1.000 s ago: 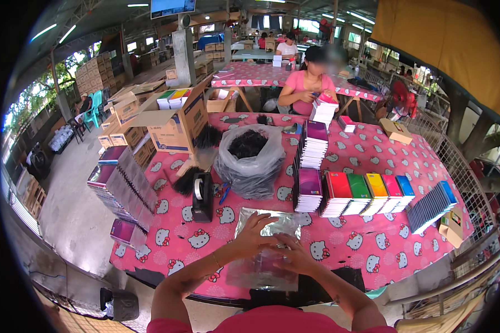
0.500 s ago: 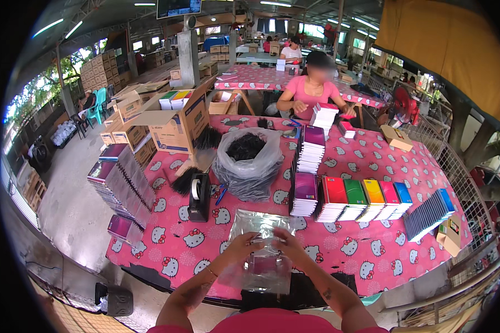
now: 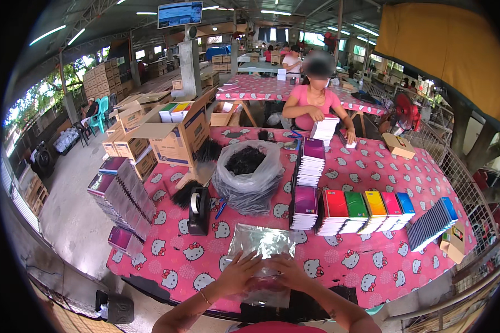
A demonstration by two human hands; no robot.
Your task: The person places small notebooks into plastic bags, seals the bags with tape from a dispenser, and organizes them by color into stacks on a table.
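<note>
Pink table (image 3: 347, 286): notebook stacks (image 3: 334, 208), tape dispenser (image 3: 200, 222), clear plastic film (image 3: 261, 237).

Counter (image 3: 333, 256): pink, white cat-face print with red bows. 
Plastic sleeve (image 3: 261, 237): clear, silvery sheen. 
Notebook covers (image 3: 334, 203): purple, red, green, yellow, pink, blue. 
Tape dispenser (image 3: 199, 219): black. 
Bag (image 3: 247, 191): translucent whitish. 
Carton (image 3: 169, 147): brown. 
Tarp (image 3: 439, 55): mustard.

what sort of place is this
Probably a packing workshop: notebooks stacked on the table, cardboard boxes nearby, and clear plastic under the person's left hand and right hand.
</note>
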